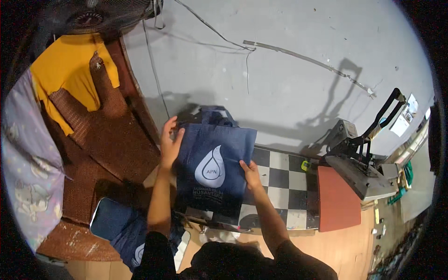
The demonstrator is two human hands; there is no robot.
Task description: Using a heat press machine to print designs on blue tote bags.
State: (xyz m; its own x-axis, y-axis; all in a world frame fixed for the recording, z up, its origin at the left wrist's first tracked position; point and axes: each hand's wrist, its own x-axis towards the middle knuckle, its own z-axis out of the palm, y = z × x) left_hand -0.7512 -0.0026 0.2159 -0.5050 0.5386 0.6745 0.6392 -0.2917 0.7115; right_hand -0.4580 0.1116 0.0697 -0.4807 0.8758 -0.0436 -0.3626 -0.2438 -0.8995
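Observation:
A dark blue fabric tote bag (235, 144) with a pale drop-shaped print and some lettering stands in front of me, its handles (217, 115) at the far end. My right hand (251, 173) pinches the bag's right edge, thumb on the front face. At the upper left edge is my left hand (171, 141), its fingers spread and its thumb against the bag's side. Under the bag lies a black-and-white checkered tabletop (280, 182). More dark blue bags (126, 231) are heaped at the lower left, one showing a similar pale print.
At the right stands a heat press (359, 172) with a raised black handle, next to a reddish-orange board (336, 198). A small yellow-green object (305, 165) sits near the wall. Left are a brown sofa (116, 149), yellow cloth (70, 60), and a fan (88, 18).

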